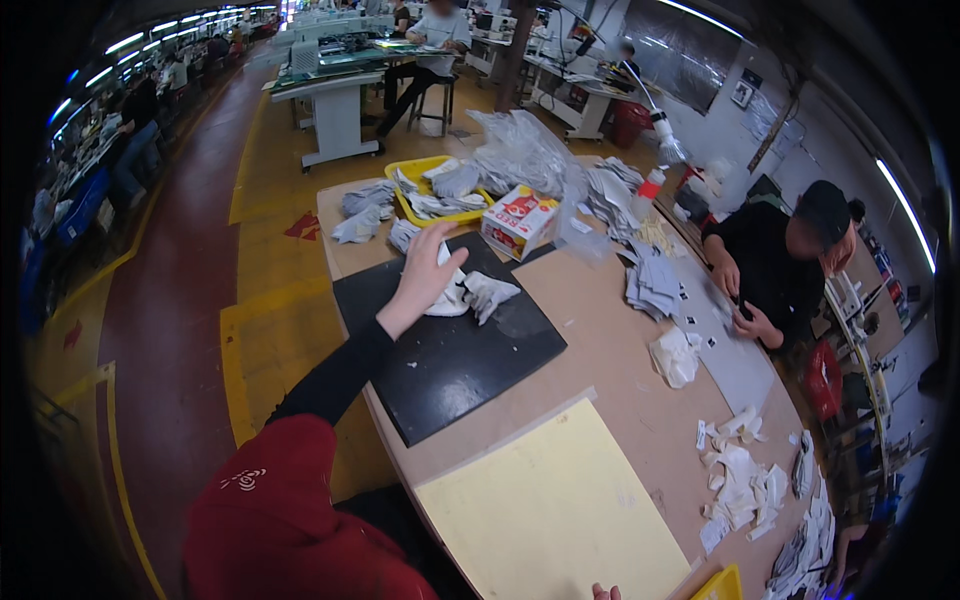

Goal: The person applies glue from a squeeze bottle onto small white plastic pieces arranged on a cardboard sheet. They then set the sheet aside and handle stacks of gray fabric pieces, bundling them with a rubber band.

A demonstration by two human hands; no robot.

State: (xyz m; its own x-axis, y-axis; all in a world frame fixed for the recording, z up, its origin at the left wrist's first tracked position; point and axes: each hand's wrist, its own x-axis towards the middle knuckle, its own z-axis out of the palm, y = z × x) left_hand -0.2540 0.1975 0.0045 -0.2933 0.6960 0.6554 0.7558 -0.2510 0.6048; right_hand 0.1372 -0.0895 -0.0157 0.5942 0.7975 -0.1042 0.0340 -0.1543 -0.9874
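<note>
My left hand (428, 278) reaches over a black board (450, 370) on the table, its thumb and fingers spread apart. Beside and partly under it lies a crumpled white cloth (488, 296); whether the palm touches it is hidden. Just past the fingertips, grey and white fabric pieces (402, 234) lie near the board's far edge. Only a few fingertips of my right hand (603, 592) show at the bottom edge, by a pale yellow sheet (560, 500); the rest of that hand is out of the picture.
A yellow tray (408, 205) of grey pieces, a red-and-white box (520, 220) and clear plastic bags (530, 145) stand at the far side. To the right lie grey stacks (652, 285) and white scraps (740, 480). A co-worker (790, 265) handles something small across the table.
</note>
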